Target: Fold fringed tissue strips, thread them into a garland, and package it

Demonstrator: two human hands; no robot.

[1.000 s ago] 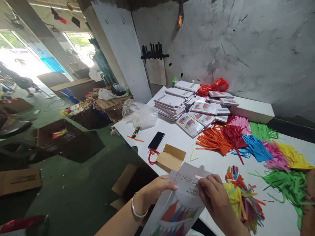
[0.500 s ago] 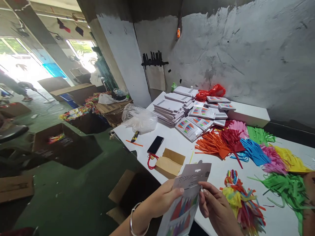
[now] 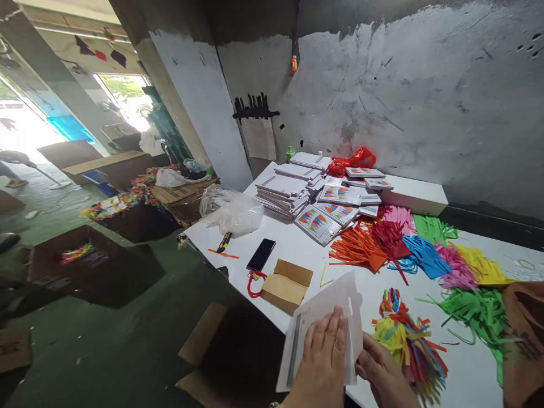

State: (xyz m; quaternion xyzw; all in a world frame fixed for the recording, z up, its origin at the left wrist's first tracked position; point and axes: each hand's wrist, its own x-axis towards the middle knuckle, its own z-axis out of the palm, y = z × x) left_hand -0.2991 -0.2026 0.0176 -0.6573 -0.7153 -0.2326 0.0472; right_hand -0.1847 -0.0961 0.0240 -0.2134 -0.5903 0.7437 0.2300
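Observation:
A white printed card sleeve (image 3: pixel 297 340) stands tilted over the table's front edge, its plain side with small print facing me. My left hand (image 3: pixel 325 351) lies flat against that side, fingers stretched out and nearly together. At the sleeve's right edge, my right hand (image 3: pixel 382 365) pinches the card between thumb and fingers. Just right of it lies a mixed bundle of coloured tissue tassels (image 3: pixel 412 345). Left of the sleeve are an open small cardboard box (image 3: pixel 287 283) and a black phone (image 3: pixel 261 254) with a red cord.
Stacks of white cards (image 3: pixel 283 190) and printed packs (image 3: pixel 318 222) stand farther back. Coloured tassels (image 3: pixel 429 256) spread along the right. A plastic bag (image 3: pixel 233 209) and a cutter (image 3: pixel 224 242) lie left. An open carton (image 3: pixel 204 334) stands below the table edge.
The card has turned from its coloured printed side to the plainer side. My left hand went from gripping its edge to lying flat on it. The view has shifted slightly right.

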